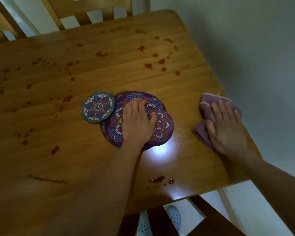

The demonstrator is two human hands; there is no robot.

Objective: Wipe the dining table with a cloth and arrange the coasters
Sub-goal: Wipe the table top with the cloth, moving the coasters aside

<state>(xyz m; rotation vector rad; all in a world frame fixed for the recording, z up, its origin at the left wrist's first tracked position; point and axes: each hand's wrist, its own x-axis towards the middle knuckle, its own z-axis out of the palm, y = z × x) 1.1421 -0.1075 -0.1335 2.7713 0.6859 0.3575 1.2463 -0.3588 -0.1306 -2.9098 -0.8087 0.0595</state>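
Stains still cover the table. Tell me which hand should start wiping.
Right. The right hand already lies flat on the purple cloth at the table's right edge; the left hand rests on the purple coasters.

Head camera looks steeply down, close over the table (41,116) corner.

No readable text, label, brand, number or sign is showing anywhere in the head view. The coasters are carrying only ornamental mandala patterns, with no lettering among them, and the cloth, the wooden table top and the chair backs are bearing no print at all.
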